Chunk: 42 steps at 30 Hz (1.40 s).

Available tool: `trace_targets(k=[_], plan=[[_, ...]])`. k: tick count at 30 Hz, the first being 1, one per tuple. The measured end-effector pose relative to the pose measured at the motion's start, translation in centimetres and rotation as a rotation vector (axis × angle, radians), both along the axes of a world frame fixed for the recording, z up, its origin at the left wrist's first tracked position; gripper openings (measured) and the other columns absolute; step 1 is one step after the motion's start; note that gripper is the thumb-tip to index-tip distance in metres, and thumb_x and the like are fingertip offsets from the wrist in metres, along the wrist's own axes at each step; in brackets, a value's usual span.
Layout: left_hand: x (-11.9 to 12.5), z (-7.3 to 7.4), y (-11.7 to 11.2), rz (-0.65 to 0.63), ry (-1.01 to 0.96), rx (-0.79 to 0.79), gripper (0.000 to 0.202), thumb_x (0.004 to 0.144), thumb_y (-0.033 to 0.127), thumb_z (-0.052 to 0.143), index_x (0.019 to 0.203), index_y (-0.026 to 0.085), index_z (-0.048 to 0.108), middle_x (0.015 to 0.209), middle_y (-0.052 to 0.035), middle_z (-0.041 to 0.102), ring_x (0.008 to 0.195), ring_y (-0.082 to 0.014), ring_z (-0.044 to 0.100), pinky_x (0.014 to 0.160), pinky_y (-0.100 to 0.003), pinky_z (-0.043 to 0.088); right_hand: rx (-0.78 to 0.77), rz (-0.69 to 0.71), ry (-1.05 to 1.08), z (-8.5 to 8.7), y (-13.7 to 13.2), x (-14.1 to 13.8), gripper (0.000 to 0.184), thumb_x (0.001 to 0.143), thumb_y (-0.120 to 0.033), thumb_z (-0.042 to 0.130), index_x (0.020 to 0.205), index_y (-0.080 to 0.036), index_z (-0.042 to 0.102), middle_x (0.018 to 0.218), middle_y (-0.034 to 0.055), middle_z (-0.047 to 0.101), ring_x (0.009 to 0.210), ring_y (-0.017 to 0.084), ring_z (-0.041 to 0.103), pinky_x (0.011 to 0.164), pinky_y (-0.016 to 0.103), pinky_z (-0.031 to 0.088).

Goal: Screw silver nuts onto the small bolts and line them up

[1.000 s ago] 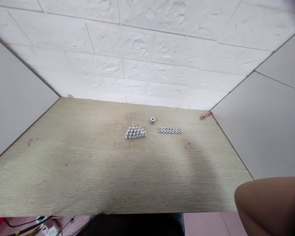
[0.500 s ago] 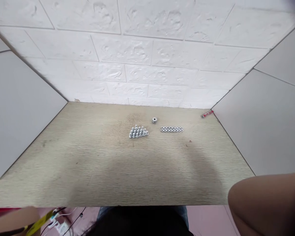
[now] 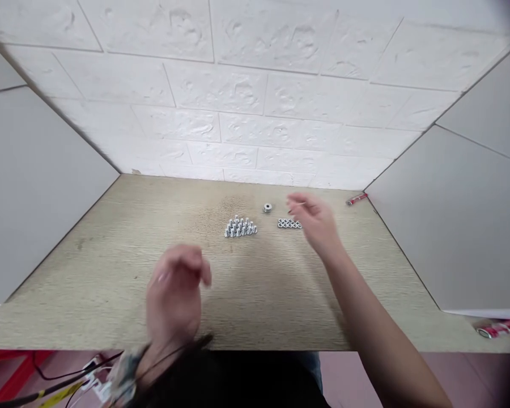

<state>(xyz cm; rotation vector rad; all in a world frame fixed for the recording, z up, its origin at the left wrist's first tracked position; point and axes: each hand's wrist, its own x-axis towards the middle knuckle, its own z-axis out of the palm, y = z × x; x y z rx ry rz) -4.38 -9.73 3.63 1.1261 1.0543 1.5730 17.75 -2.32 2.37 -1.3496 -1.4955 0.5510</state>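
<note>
My left hand (image 3: 176,286) is blurred and hovers over the front left part of the table. Its fingers are loosely bent with the thumb apart, and I see nothing held. My right hand (image 3: 312,218) reaches in above two rows of metal nuts (image 3: 288,224) and hides their right end. Its fingers are loosely curved and apart, with no object visible in them. Left of the nuts, several bolts (image 3: 240,228) stand upright on their heads in a triangular group. Behind and between these groups lies a small stack of metal washers (image 3: 267,208).
The wooden table (image 3: 102,255) meets a white brick-patterned wall (image 3: 238,90) and grey side panels. One red and silver cylindrical object (image 3: 357,199) lies at the back right corner, a similar one (image 3: 499,328) at the front right. Cables (image 3: 96,371) hang below the front edge.
Both hands have come in over the table from the lower edges, the right one reaching the nuts. The view has shifted slightly. A second red cylinder now shows at the front right.
</note>
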Motion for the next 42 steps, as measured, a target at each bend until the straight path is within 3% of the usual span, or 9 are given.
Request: trace_targets(k=[3,10,16,22,25,29,32,37,42], plan=[[1.3,0.1,3.8,-0.014,0.002,0.010,0.009,0.078,0.026,0.049,0.080,0.021,0.056,0.084,-0.0003,0.052,0.070,-0.0101,0.051,0.057,-0.022,0.042,-0.227,0.136,-0.248,-3.2,1.7,-1.2,0.026,0.075,-0.033,0.055,0.095,-0.019,0.063,0.083,0.0034,0.063,0.064,0.012,0.054,0.065,0.028,0.043],[4.1,-0.5,10.1,0.009,0.136,0.045,0.013,0.075,0.019,0.046,0.085,0.018,0.054,0.091,-0.0018,0.052,0.076,-0.0106,0.051,0.060,-0.022,0.041,-0.200,0.188,-0.479,-5.8,2.1,-3.2,0.015,0.078,-0.023,0.052,0.084,-0.018,0.064,0.080,0.0035,0.062,0.078,0.014,0.053,0.072,0.027,0.039],[4.5,-1.7,10.3,-0.029,0.377,0.144,0.018,0.078,0.020,0.042,0.093,0.019,0.053,0.093,-0.0034,0.055,0.075,-0.0111,0.051,0.059,-0.022,0.041,-0.151,0.098,-0.298,-5.1,1.5,-2.6,0.009,0.073,-0.024,0.050,0.076,-0.019,0.058,0.067,-0.0009,0.056,0.060,0.011,0.048,0.060,0.024,0.038],[4.2,-2.8,10.0,-0.461,0.734,0.175,0.031,0.074,0.032,0.054,0.103,0.022,0.058,0.095,-0.0026,0.062,0.079,-0.0146,0.056,0.065,-0.025,0.043,-0.194,0.210,0.189,-3.6,0.7,-2.8,0.015,0.072,-0.030,0.050,0.079,-0.018,0.055,0.061,-0.0018,0.055,0.055,0.010,0.050,0.052,0.023,0.041],[4.1,-2.8,9.9,-0.518,0.771,0.156,0.026,0.077,0.035,0.051,0.097,0.024,0.064,0.084,-0.0003,0.066,0.073,-0.0145,0.057,0.067,-0.025,0.042,-0.211,0.273,0.235,-2.8,0.4,-2.7,0.018,0.071,-0.033,0.056,0.080,-0.018,0.058,0.065,0.0001,0.059,0.060,0.011,0.054,0.057,0.025,0.044],[3.9,-2.9,9.9,-0.490,0.723,0.056,0.027,0.074,0.039,0.054,0.093,0.023,0.066,0.072,0.0008,0.065,0.066,-0.0141,0.055,0.062,-0.025,0.040,-0.200,0.288,0.142,-2.1,1.4,-1.6,0.030,0.073,-0.042,0.056,0.089,-0.018,0.062,0.076,0.0024,0.064,0.067,0.012,0.056,0.062,0.026,0.045],[3.9,-3.2,10.1,-0.475,0.604,-0.060,0.030,0.070,0.042,0.058,0.087,0.019,0.067,0.060,0.0014,0.058,0.057,-0.0121,0.051,0.056,-0.024,0.039,-0.191,0.169,0.031,-2.1,3.7,-0.3,0.043,0.079,-0.048,0.045,0.109,-0.019,0.056,0.094,0.0056,0.063,0.077,0.014,0.057,0.066,0.028,0.045],[3.8,-2.7,10.3,-0.427,0.345,-0.186,0.031,0.064,0.040,0.064,0.084,0.016,0.067,0.060,0.0011,0.056,0.054,-0.0095,0.047,0.055,-0.024,0.039,-0.251,0.099,-0.563,-3.3,7.4,0.8,0.042,0.071,-0.041,0.059,0.105,-0.016,0.059,0.110,0.0094,0.057,0.096,0.020,0.053,0.084,0.031,0.038],[3.8,-2.3,10.3,-0.388,0.233,-0.233,0.029,0.062,0.039,0.067,0.080,0.016,0.067,0.065,0.0005,0.059,0.052,-0.0072,0.046,0.054,-0.022,0.039,-0.283,0.114,-0.730,-4.3,8.0,0.6,0.038,0.071,-0.043,0.059,0.099,-0.017,0.060,0.103,0.0094,0.060,0.097,0.022,0.052,0.080,0.029,0.037]])
